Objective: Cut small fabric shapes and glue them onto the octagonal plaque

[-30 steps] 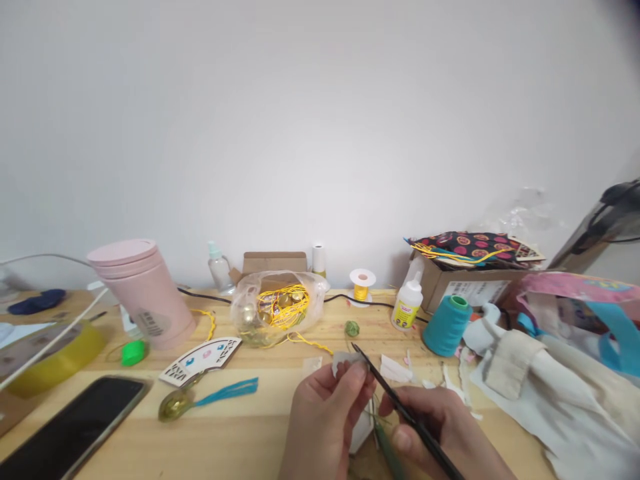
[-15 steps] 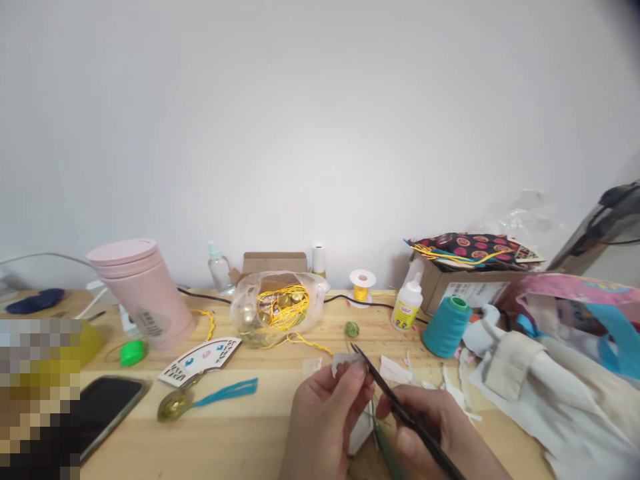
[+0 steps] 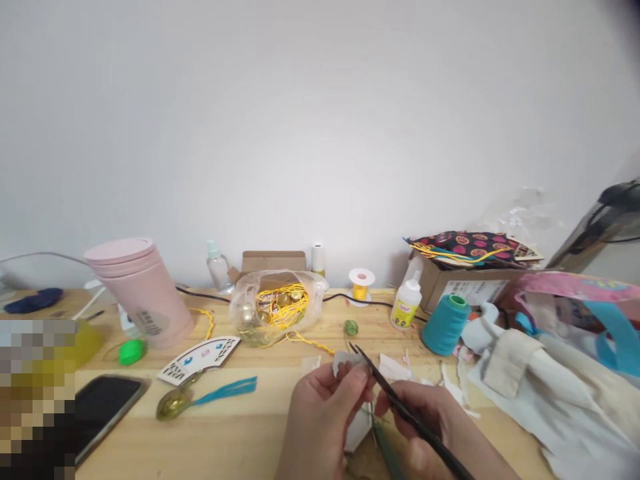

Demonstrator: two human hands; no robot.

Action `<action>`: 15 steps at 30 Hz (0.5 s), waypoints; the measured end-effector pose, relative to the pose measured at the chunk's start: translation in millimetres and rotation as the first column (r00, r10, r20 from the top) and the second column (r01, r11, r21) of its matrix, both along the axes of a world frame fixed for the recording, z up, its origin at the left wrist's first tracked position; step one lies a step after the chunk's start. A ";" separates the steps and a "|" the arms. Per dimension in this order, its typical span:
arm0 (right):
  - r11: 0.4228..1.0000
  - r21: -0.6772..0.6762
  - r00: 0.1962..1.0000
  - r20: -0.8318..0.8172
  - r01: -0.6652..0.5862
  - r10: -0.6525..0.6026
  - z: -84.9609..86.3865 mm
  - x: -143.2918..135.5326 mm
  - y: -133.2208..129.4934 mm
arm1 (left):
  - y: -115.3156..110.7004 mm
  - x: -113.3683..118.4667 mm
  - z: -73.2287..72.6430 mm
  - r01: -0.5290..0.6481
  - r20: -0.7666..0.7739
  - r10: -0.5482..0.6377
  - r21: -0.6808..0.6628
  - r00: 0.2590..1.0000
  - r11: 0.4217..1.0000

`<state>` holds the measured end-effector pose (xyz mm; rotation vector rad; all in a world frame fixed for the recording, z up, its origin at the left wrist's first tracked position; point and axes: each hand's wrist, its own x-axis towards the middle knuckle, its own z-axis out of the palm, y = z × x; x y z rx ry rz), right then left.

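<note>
The left hand (image 3: pixel 325 407) pinches a pale scrap (image 3: pixel 346 363); the right hand (image 3: pixel 435 417) grips a black pointed tool (image 3: pixel 400 403), its tip beside the scrap. Beyond, a white bottle (image 3: pixel 406 303) wears a yellow label too small to read, near a ridged teal thread cone (image 3: pixel 445 325), on pale grained wooden bench (image 3: pixel 240 437) against a plain white wall (image 3: pixel 320 133)

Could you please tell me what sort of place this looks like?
Probably a craft workspace: a wooden table against a plain wall, holding a teal thread cone, a white glue bottle with a yellow label and white fabric scraps.
</note>
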<state>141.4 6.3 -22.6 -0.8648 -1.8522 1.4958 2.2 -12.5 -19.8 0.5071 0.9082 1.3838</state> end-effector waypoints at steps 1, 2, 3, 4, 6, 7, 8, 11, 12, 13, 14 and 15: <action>1.000 -0.011 1.000 -0.021 -0.001 0.001 2.1 -0.5 -0.5 | 0.5 -0.8 -1.4 0.006 -0.027 -0.005 0.009 1.000 1.000; 1.000 -0.020 0.999 -0.037 0.000 -0.001 4.1 -0.9 -0.8 | 1.1 -1.5 -2.7 0.011 -0.050 -0.010 0.017 0.999 1.000; 1.000 -0.027 0.999 -0.046 0.004 -0.005 5.6 -1.2 -1.1 | 1.5 -1.9 -3.5 0.014 -0.067 -0.013 0.019 0.998 1.000; 0.999 -0.032 0.999 -0.049 0.012 -0.013 6.7 -1.3 -1.2 | 1.8 -2.1 -3.8 0.018 -0.076 -0.016 0.018 0.997 1.000; 0.999 -0.037 0.998 -0.051 0.031 -0.033 8.0 -1.5 -1.3 | 1.7 -1.4 -2.3 0.019 -0.077 -0.019 0.008 0.997 1.000; 0.998 -0.040 0.998 -0.056 0.038 -0.040 8.5 -1.8 -1.5 | 1.3 -0.6 -0.7 0.017 -0.065 -0.017 0.006 0.998 1.000; 0.998 -0.043 0.997 -0.067 0.043 -0.046 9.1 -2.3 -1.8 | 0.9 0.4 1.1 0.013 -0.044 -0.013 0.007 0.999 1.000; 0.997 -0.054 0.992 -0.114 0.047 -0.053 12.5 -4.9 -3.9 | -0.6 4.2 5.7 -0.001 0.046 0.000 0.018 0.999 1.000; 0.997 -0.056 0.990 -0.127 0.052 -0.059 13.9 -6.0 -4.8 | -1.0 5.4 6.4 -0.007 0.068 0.006 0.020 0.998 1.000; 0.997 -0.059 0.989 -0.135 0.059 -0.067 15.2 -7.0 -5.7 | -1.2 6.3 6.6 -0.013 0.080 0.012 0.018 0.997 1.000; 0.996 -0.061 0.987 -0.139 0.067 -0.075 16.2 -8.0 -6.5 | -1.3 6.9 6.5 -0.020 0.084 0.019 0.016 0.996 1.000; 0.995 -0.065 0.986 -0.141 0.076 -0.085 16.9 -8.9 -7.1 | -1.3 7.3 6.2 -0.028 0.082 0.026 0.014 0.996 1.000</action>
